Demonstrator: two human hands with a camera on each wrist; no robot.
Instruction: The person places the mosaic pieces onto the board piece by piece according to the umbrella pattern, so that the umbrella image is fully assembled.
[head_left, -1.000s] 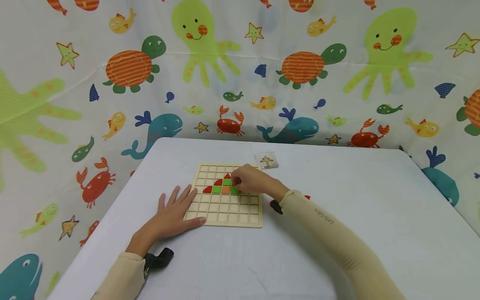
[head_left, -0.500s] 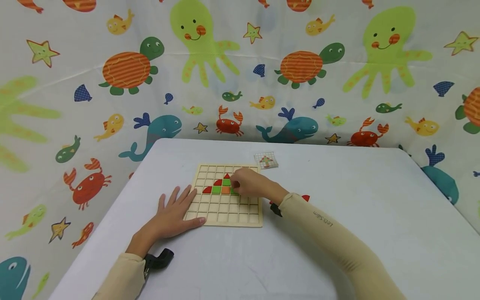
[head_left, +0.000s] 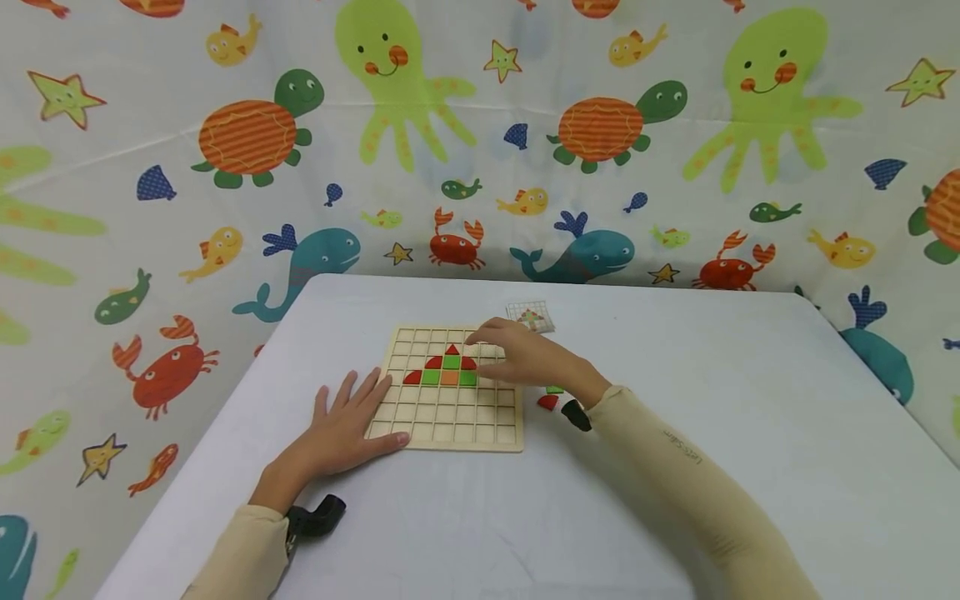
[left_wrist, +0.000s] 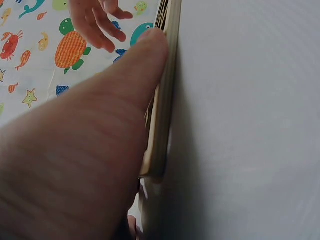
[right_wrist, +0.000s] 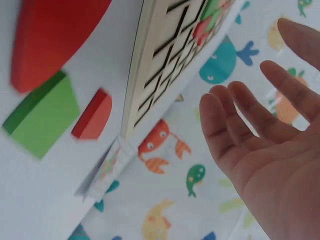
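A: What just changed on your feed?

B: The right hand (head_left: 525,352) had its fingers bunched over the pale wooden grid board (head_left: 442,414); now they're spread, and I see a red, curved-edged flat block (head_left: 468,363) right of the upper green square block (head_left: 451,362). I'd judge that block placed, balancing the red one on the left.

A: Anything in the fingers?

B: Nothing; my right wrist view shows a bare palm and loosely bent fingers. The left hand (head_left: 347,435) lies spread across the board's left edge, I think steadying it.

A: Where's that block from the grip?

B: Just beside the thumb tip; touching or not, I can't tell. Loose red blocks (right_wrist: 56,37) and a loose green block (right_wrist: 44,117) lie right of the board, so I'd call it unfinished.
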